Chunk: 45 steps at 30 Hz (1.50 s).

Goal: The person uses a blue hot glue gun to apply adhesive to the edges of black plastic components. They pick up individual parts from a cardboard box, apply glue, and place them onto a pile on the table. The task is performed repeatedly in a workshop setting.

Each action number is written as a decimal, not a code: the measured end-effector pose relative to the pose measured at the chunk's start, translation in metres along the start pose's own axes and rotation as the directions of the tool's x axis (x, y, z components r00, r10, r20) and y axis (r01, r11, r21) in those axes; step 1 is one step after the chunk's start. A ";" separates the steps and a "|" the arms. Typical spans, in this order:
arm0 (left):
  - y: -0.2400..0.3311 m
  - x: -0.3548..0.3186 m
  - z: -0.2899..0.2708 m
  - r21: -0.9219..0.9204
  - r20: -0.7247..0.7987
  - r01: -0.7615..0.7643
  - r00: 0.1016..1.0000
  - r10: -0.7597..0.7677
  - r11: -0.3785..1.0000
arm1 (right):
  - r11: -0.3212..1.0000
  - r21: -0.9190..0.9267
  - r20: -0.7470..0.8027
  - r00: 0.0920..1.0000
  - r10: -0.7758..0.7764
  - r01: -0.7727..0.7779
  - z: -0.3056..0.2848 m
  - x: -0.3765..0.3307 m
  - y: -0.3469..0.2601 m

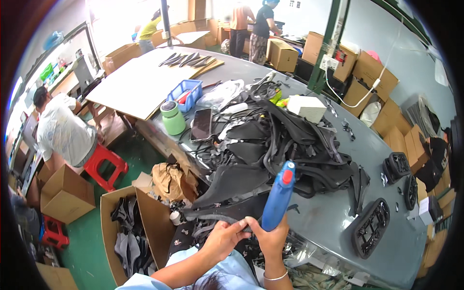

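My right hand (271, 238) is wrapped round a blue handheld tool (276, 203) with a red button near its upper end. The tool leans up and away over the table edge; its lower end is hidden by the hand. Close beside it, my left hand (226, 239) pinches the edge of a dark grey, curved padded piece (229, 212). The two thumbs nearly meet there. Just beyond lies a large heap of black padded pieces (256, 145) with straps and strips tangled in it.
Left of the heap stand a phone (201, 123), a green jar (172, 118) and a blue basket (185, 93). A white box (306, 108) sits behind it, and black frames (372, 227) lie right. An open carton (152, 232) of grey pieces stands at my left. Several people work farther off.
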State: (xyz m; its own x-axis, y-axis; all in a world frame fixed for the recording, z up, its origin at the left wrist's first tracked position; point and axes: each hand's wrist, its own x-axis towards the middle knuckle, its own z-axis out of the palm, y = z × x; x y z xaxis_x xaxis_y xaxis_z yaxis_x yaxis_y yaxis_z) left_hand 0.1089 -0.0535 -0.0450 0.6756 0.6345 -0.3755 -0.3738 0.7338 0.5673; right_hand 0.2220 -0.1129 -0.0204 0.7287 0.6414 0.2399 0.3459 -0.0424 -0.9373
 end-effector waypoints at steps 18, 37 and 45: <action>0.108 -0.052 -0.055 0.302 -0.052 -0.267 0.954 0.295 0.915 | 0.992 -0.090 0.332 0.936 0.118 -0.093 0.012 -0.011 -0.013; 0.054 -0.042 -0.046 0.303 0.070 -0.830 0.509 0.858 0.467 | 0.894 -0.227 0.572 0.795 -0.199 0.387 0.036 -0.076 -0.032; 0.040 -0.038 -0.064 0.391 0.094 -0.807 0.514 0.853 0.443 | 0.916 -0.161 0.561 0.797 -0.223 0.369 0.034 -0.072 -0.039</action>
State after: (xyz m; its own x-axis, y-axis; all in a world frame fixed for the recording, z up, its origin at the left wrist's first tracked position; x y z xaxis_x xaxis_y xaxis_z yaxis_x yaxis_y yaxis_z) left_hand 0.0275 -0.0331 -0.0553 0.0883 0.9287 0.3600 -0.4625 -0.2819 0.8406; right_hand 0.1363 -0.1312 -0.0099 0.1724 0.9506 0.2583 0.6804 0.0747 -0.7291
